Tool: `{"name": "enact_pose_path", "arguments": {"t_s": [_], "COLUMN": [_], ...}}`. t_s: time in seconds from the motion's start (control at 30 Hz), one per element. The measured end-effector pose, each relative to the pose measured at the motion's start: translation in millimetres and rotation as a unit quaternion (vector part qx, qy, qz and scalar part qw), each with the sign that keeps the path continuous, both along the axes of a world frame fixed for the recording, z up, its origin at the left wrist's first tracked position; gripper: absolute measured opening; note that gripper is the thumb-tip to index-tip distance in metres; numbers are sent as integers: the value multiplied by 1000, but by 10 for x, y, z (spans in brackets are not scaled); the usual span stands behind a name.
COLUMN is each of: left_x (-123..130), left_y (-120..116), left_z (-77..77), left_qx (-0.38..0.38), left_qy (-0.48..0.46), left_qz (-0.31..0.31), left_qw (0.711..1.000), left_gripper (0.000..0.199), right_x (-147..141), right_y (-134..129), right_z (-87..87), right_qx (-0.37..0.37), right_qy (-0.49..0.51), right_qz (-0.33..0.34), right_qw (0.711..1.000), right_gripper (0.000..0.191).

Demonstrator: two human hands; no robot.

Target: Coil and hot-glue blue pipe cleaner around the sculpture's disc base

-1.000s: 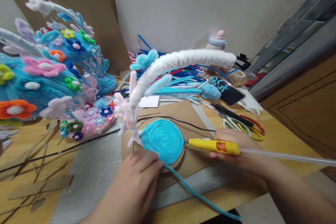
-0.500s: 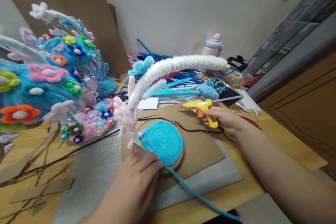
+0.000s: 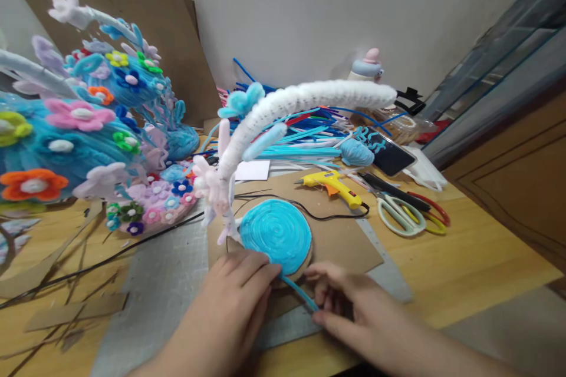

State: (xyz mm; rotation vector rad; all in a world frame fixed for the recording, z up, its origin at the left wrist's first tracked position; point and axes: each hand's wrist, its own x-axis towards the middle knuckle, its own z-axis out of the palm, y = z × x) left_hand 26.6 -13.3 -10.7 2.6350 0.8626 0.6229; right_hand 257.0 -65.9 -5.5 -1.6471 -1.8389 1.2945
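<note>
A blue coiled disc (image 3: pixel 276 232) lies on a cardboard round, and a loose blue pipe cleaner (image 3: pixel 299 291) runs off its near edge. My left hand (image 3: pixel 241 285) is closed at that edge, its fingertips pressing the pipe cleaner against the disc. Further along, my right hand (image 3: pixel 354 300) pinches the same strand between thumb and fingers. From the disc's left side rises a curved white fuzzy stem (image 3: pixel 305 97), with pale pink and blue petals on it. Behind the disc, the yellow glue gun (image 3: pixel 331 185) rests on the cardboard sheet (image 3: pixel 349 241), held by neither hand.
Scissors (image 3: pixel 402 215) and pliers with red handles (image 3: pixel 435 206) lie at the right. A phone (image 3: pixel 393 155) and a pile of pipe cleaners (image 3: pixel 305 135) are behind. Flower-covered blue pieces (image 3: pixel 66 141) crowd the left. Cardboard scraps (image 3: pixel 77 311) lie front left.
My right hand has let go of the glue gun, leaving it on the cardboard, and has come down to the blue pipe cleaner. My left hand stays at the disc's edge.
</note>
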Motion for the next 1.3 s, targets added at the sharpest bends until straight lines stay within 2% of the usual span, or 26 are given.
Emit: {"name": "enact_pose_path", "arguments": {"t_s": [0.03,0.07,0.13,0.3,0.47,0.77,0.87,1.03,1.3], "left_x": [2,3,7,20,31,34,38,46,41], "left_y": [-5,-9,-10,1,-10,-35,-36,-30,-33], "left_z": [-2,-2,1,24,32,19,14,17,14], "left_qx": [3,5,4,11,23,9,6,2,3], "left_qy": [-3,-5,2,26,27,16,18,14,5], "left_qz": [1,1,-1,-6,-3,3,2,6,6], "left_qw": [1000,1000,1000,1000,999,1000,1000,1000,1000], "left_gripper": [33,34,33,29,27,29,30,29,29], "right_x": [-52,-76,-57,146,256,297,330,359,293], "right_y": [-79,-131,-163,-44,128,358,440,581,774], "right_z": [-53,-98,-141,-20,81,-60,-27,99,171], "right_qx": [4,15,50,112,116,107,112,128,158], "right_qy": [8,13,6,-81,-137,-194,-220,-305,-334], "right_qz": [-2,-2,0,21,27,-38,-18,1,52], "right_qw": [1000,1000,999,990,983,974,969,944,928], "right_gripper": [42,40,27,22,21,5,8,16,7]}}
